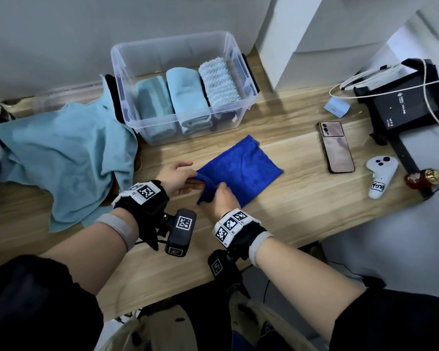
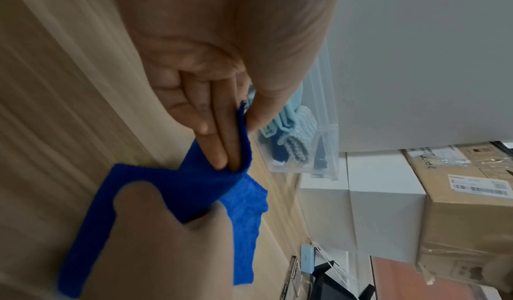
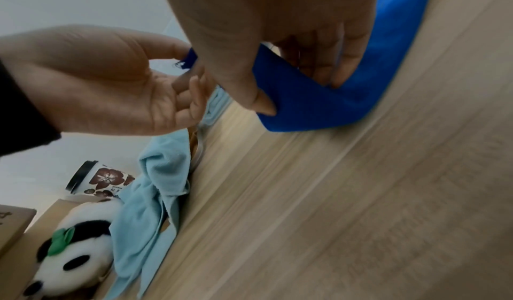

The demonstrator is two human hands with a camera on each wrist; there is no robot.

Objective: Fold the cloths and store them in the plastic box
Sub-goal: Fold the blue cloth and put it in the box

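Observation:
A dark blue cloth (image 1: 241, 168) lies folded on the wooden table (image 1: 302, 198), its near-left edge lifted. My left hand (image 1: 181, 177) pinches that edge between thumb and fingers (image 2: 222, 133). My right hand (image 1: 219, 196) grips the same raised edge (image 3: 305, 98) a little nearer to me. Behind the cloth stands the clear plastic box (image 1: 127, 72) with three folded light cloths on end: two pale blue ones (image 1: 188, 95) and a knobbly white-blue one (image 1: 218, 82). A large light blue cloth (image 1: 66, 158) lies crumpled at the left, touching the box.
A phone (image 1: 336, 146) and a white controller (image 1: 380, 173) lie at the right, with a black device (image 1: 406, 97) and cables behind them. A panda plush (image 3: 72, 252) and a paper cup (image 3: 97, 179) sit at the far left. The table's front edge runs close to my wrists.

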